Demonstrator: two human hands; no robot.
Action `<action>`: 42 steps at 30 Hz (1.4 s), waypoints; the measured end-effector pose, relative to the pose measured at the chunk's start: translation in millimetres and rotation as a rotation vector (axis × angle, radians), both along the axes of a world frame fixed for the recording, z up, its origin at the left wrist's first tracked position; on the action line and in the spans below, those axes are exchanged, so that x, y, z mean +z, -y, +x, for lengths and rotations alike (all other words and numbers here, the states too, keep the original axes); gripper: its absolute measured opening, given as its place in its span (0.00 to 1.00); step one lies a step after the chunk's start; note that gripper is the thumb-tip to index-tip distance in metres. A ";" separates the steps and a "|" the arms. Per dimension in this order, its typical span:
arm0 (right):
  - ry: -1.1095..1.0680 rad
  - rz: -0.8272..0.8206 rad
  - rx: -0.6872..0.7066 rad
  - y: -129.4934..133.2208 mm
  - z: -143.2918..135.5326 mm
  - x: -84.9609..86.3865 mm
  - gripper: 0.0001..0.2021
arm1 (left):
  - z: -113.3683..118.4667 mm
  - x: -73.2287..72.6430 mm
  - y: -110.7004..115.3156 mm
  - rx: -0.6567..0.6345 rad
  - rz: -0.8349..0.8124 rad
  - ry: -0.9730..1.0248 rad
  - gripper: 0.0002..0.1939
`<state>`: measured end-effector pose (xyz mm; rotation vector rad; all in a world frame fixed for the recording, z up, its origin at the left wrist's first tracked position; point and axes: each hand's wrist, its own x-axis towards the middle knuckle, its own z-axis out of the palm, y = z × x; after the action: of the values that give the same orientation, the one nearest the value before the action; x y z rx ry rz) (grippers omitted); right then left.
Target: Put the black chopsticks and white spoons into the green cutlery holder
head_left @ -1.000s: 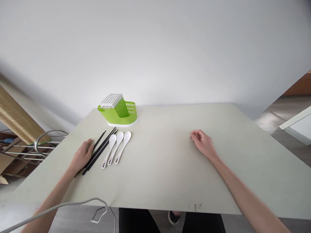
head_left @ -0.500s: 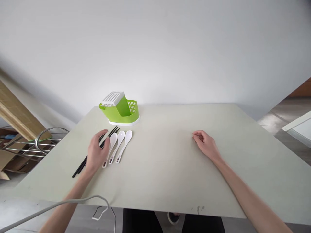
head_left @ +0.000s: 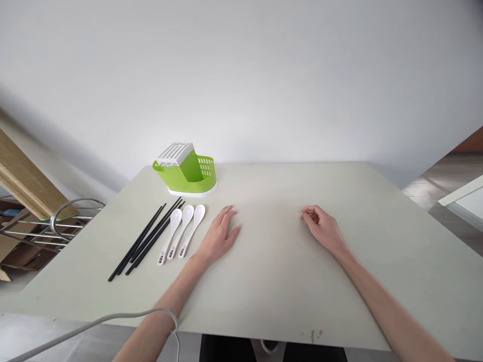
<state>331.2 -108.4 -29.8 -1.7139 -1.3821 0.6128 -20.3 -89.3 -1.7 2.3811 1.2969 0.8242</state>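
Nearest us, bottom edge: black trouser legs [head_left: 228, 349] under the table [head_left: 264, 281], with part of a shoe between them. Grey cable [head_left: 124, 315] crosses in front of our L forearm. Few dark marks [head_left: 312, 334] on the tabletop at the near edge.

L hand [head_left: 218, 237]: palm down approx mid-table, just R of the spoons [head_left: 187, 214]. Fingers loosely spread, thumb well out to the side, grip free. Can't tell if fingertips touch the surface.

R hand [head_left: 323, 229]: lying on its side on the table, well apart from L. Fingers curled in, narrow, thumb close to index; inside of the curl is hidden, so can't tell if it holds anything.

Spoons: 3x white, side by side, bowls up & away from us, printed handle ends twd us. Black chopsticks [head_left: 156, 239] lie L of them in a loose bundle, roughly same slant; some overlap, so exact qty unclear.

Beyond those, far L: green caddy [head_left: 173, 178] upright on a white base, white slatted top on its L part, grid-sided basket on its R. Wall [head_left: 264, 90] behind. Off-table L: metal rack [head_left: 70, 229], w/ tan panel [head_left: 30, 176] leaning above it.
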 end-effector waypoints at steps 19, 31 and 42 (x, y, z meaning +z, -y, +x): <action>0.026 -0.007 -0.008 1.3 3.5 -3.9 0.14 | -1.2 6.8 -3.2 0.177 -0.245 0.353 0.14; 0.032 0.012 0.017 2.3 3.2 -0.7 0.13 | -1.4 7.9 -2.6 0.165 -0.219 0.341 0.15; 0.018 -0.010 0.016 3.5 1.5 3.0 0.12 | -1.5 8.2 -1.7 0.182 -0.228 0.305 0.15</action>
<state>332.7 -111.9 -26.9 -1.7217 -1.4084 0.6151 -21.8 -87.6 6.6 1.8985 1.4078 0.9872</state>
